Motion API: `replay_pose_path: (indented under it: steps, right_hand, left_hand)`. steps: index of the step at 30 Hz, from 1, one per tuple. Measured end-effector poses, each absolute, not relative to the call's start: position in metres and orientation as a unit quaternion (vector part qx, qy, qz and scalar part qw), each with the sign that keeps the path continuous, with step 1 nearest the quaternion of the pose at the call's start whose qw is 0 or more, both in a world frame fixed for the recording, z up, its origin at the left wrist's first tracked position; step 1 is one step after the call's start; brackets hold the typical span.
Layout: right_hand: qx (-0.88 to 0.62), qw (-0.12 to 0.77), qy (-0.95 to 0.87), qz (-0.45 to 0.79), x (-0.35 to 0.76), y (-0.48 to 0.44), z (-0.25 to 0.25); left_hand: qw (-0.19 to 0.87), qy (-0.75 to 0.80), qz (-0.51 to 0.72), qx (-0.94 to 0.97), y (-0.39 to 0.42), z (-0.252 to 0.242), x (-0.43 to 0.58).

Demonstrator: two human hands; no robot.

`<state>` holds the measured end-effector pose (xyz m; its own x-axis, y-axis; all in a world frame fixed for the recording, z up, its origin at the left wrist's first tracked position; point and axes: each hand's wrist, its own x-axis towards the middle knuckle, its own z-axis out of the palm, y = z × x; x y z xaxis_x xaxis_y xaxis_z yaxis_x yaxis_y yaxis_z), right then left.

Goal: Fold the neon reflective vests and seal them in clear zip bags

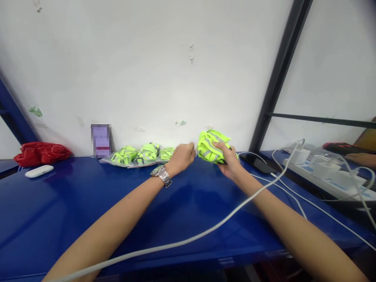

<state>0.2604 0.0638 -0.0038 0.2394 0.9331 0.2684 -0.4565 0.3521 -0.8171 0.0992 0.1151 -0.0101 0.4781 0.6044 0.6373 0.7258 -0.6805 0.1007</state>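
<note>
White cable (190,238) runs across the lower frame. Right of centre, our right hand (231,159) grips a bunched yellow striped cloth (209,145), thumb on top; it looks roundish, its long axis unclear, one corner pointing right. Beside it, our left hand (181,157) is curled narrow; whether it pinches anything, we cannot tell.

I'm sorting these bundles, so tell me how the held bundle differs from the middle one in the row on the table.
The held bundle is gripped in the right hand; the middle bundle rests on the blue table. The middle bundle sits in clear plastic; none clearly shows on the held bundle. Both are neon yellow-green with grey bands.
</note>
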Motion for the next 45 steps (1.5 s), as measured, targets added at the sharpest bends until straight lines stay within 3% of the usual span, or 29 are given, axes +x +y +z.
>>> replay_pose_path:
  steps: [7, 10, 13, 15, 19, 29, 37, 45]
  right_hand:
    - [-0.357, 0.66, -0.451, 0.484, 0.252, 0.063, -0.014]
    - [-0.349, 0.663, -0.454, 0.483, 0.252, 0.063, -0.014]
    - [-0.338, 0.677, -0.447, 0.476, 0.253, 0.063, -0.014]
    - [-0.34, 0.677, -0.45, 0.474, 0.253, 0.063, -0.014]
    - [-0.348, 0.655, -0.46, 0.488, 0.249, 0.06, -0.013]
    - [-0.31, 0.526, -0.459, 0.646, 0.233, 0.044, -0.021]
    - [-0.314, 0.523, -0.437, 0.661, 0.231, 0.045, -0.022]
    - [-0.391, 0.51, -0.414, 0.645, 0.231, 0.047, -0.025]
  left_hand:
    - [0.114, -0.449, -0.455, -0.761, 0.109, 0.019, 0.071]
    - [0.174, -0.436, -0.484, -0.739, 0.102, 0.03, 0.059]
    - [0.218, -0.423, -0.362, -0.802, 0.095, 0.026, 0.044]
    - [0.179, -0.439, -0.248, -0.845, 0.094, 0.014, 0.035]
    - [0.117, -0.431, -0.173, -0.878, 0.099, -0.007, 0.02]
    - [0.113, -0.405, -0.255, -0.87, 0.087, -0.014, 0.027]
    - [0.133, -0.439, -0.363, -0.811, 0.076, -0.008, 0.034]
    - [0.191, -0.369, -0.313, -0.854, 0.064, -0.015, 0.026]
